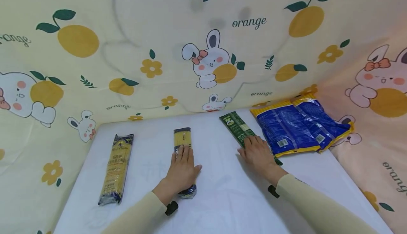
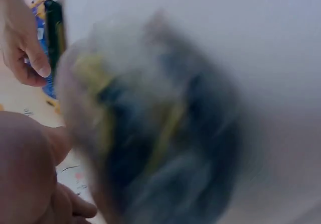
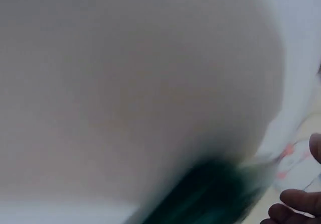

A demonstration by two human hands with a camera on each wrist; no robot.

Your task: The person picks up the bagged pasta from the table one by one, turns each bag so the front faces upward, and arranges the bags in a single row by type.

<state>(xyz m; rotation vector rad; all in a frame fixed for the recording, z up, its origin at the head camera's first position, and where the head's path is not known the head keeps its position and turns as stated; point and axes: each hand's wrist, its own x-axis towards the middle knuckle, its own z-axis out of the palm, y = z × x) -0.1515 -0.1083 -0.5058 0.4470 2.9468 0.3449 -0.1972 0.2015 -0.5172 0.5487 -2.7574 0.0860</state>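
Observation:
In the head view a narrow pack of spaghetti [image 1: 182,136], yellow with dark blue ends, lies near the middle of the white table. My left hand [image 1: 183,172] rests on top of it, fingers straight along the pack and thumb out to the side. To the right, a slim green packet [image 1: 236,126] lies at a slant under my right hand [image 1: 259,156], which covers its lower half. The right wrist view shows thumb and fingers [image 3: 301,202] apart beside the blurred green packet [image 3: 210,196]. Blurred and close, the spaghetti pack's end [image 2: 150,133] fills the left wrist view.
Another yellow spaghetti pack [image 1: 117,168] lies at the left of the white table [image 1: 152,156]. Large blue bags with yellow edges [image 1: 276,128] lie at the back right, close beside the green packet. A printed cloth [image 1: 178,25] with rabbits and oranges hangs behind the table.

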